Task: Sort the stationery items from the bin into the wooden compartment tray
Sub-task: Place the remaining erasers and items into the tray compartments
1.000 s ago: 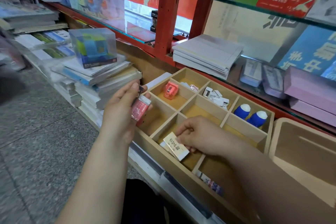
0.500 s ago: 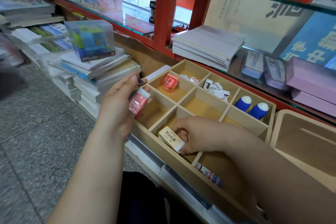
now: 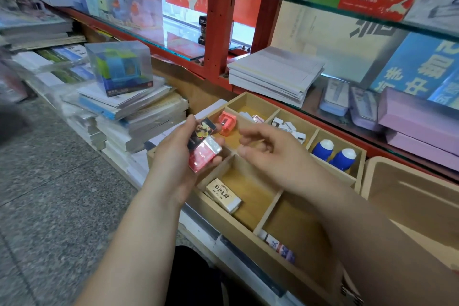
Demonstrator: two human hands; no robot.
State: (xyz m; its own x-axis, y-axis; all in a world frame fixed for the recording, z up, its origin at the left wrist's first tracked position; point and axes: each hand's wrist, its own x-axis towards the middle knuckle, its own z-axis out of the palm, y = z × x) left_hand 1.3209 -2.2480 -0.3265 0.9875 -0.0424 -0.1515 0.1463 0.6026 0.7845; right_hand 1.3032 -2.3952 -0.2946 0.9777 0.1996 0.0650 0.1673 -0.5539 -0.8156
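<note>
My left hand (image 3: 178, 159) holds a pink eraser (image 3: 204, 154) and a small black patterned eraser (image 3: 202, 131) above the left edge of the wooden compartment tray (image 3: 250, 233). My right hand (image 3: 270, 154) hovers over the tray's middle, fingers loosely spread, holding nothing, its fingertips close to the items in my left hand. A beige eraser (image 3: 223, 195) lies in a near compartment. Other compartments hold a pink sharpener (image 3: 226, 124), white clips (image 3: 289, 129), two blue glue bottles (image 3: 334, 154) and a small printed item (image 3: 277, 246).
The wooden bin (image 3: 412, 196) stands right of the tray. Stacked notebooks (image 3: 275, 74) lie behind the tray, with book piles (image 3: 129, 117) and a clear cube box (image 3: 119, 67) to the left. Glass shelves with red posts rise behind. Grey stone floor lies at left.
My right hand let go of the beige eraser in the near compartment and rose toward my left hand. My left hand turned, showing the black eraser above the pink one.
</note>
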